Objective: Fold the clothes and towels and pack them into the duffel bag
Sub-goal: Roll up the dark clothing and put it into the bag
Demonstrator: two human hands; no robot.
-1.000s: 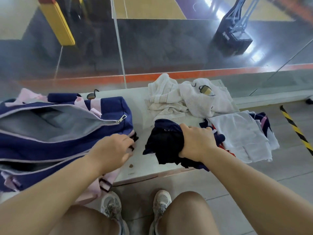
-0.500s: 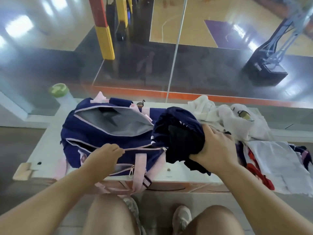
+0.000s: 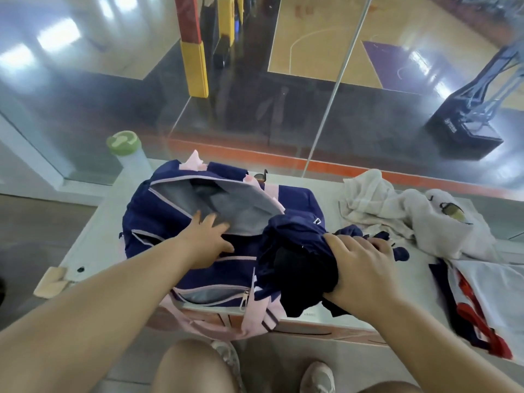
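Head view: the right hand [image 3: 358,268] is clutching the bundled dark clothes [image 3: 297,259] in a closed grip, hanging at the duffel bag's [image 3: 170,211] three o'clock edge. The left hand [image 3: 205,239] is pressing flat, fingers spread, on the bag's open mouth. White towels [image 3: 397,211] are lying on the bench [image 3: 93,245] at two o'clock.

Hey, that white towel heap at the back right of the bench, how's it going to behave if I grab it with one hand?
The crumpled white towel heap lies in soft folds, so it will probably droop and trail rather than lift as one piece. It looks light for its bulk. It overlaps the white garment beside it, so that may drag along.
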